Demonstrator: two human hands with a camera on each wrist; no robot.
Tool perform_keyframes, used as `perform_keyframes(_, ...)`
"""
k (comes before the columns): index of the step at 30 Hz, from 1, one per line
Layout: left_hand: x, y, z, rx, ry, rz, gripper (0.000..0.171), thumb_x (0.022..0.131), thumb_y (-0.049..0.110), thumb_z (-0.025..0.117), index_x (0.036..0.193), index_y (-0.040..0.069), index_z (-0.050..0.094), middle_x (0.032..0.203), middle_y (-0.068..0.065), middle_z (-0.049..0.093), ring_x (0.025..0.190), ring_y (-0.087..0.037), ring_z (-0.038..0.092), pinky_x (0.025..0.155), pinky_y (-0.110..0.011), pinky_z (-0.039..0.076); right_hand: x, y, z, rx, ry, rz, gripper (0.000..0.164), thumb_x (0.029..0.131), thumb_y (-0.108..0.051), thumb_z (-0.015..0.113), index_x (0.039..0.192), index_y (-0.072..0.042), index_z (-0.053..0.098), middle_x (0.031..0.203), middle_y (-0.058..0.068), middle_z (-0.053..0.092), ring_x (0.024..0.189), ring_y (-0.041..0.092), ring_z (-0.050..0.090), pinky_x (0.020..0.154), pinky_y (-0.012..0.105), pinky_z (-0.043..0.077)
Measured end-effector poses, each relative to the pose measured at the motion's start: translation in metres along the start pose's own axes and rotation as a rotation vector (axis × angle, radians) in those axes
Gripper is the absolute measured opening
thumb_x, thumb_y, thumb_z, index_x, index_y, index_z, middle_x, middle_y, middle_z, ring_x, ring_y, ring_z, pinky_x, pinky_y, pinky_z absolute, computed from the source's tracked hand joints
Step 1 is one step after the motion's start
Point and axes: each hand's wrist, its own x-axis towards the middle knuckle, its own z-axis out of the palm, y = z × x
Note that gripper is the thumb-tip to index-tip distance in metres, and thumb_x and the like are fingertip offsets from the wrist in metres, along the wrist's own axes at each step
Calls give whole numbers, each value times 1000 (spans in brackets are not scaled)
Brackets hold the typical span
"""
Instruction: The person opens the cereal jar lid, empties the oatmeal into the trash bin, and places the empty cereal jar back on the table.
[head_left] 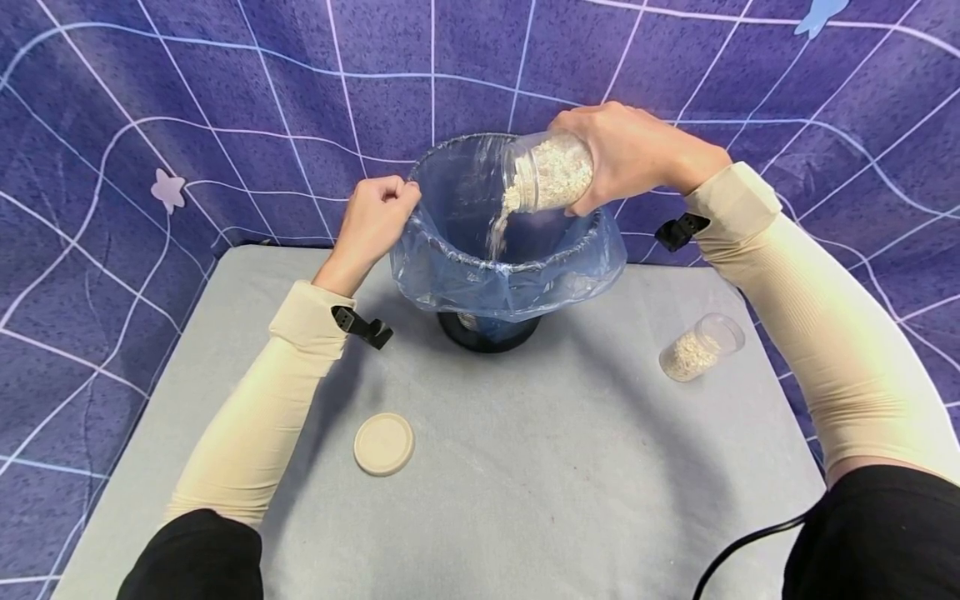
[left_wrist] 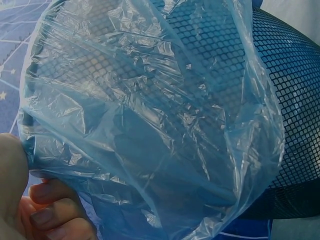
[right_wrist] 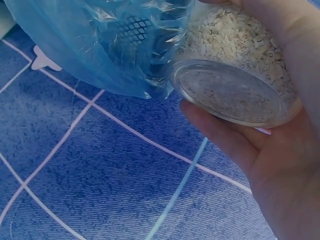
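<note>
In the head view my right hand (head_left: 618,154) grips a clear jar (head_left: 558,171) of pale flakes, tilted with its mouth over the bin. Flakes (head_left: 498,233) stream from the mouth down into the bin. The black mesh bin (left_wrist: 295,85) is lined with a translucent blue bag (head_left: 510,287) folded over its rim. My left hand (head_left: 378,212) pinches the bag and rim at the left side, thumb on top and fingers curled below. In the right wrist view the jar's round base (right_wrist: 230,92) faces the camera, with fingers and thumb around its side.
A second clear jar (head_left: 693,354), partly filled with flakes, is on the right of the grey table (head_left: 510,483). A cream round lid (head_left: 384,444) lies at the front left. A black cable (head_left: 750,537) crosses the right front. Purple patterned cloth (head_left: 285,108) hangs behind.
</note>
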Motion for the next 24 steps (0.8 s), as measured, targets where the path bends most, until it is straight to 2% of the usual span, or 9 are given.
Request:
perform_keyframes(12,0,1,0,3,-1,-1,42,101,30,60,62,20,46,59,12,39,67,-16,42,66,-30,32,-1,-1,-2,7,6,3,81,66,-26,99,137,-9,63,121,11,71,101,33,68,87,53,54)
perform_keyframes(24,0,0,0,-3,-4,-3,42,101,30,60,62,20,46,60,12,39,68,-17,43,67,-30,32,0,-1,-3,-22,-11,13,82,66,-28,99,136,-10,62,120,10,70,99,34,68,84,54,54)
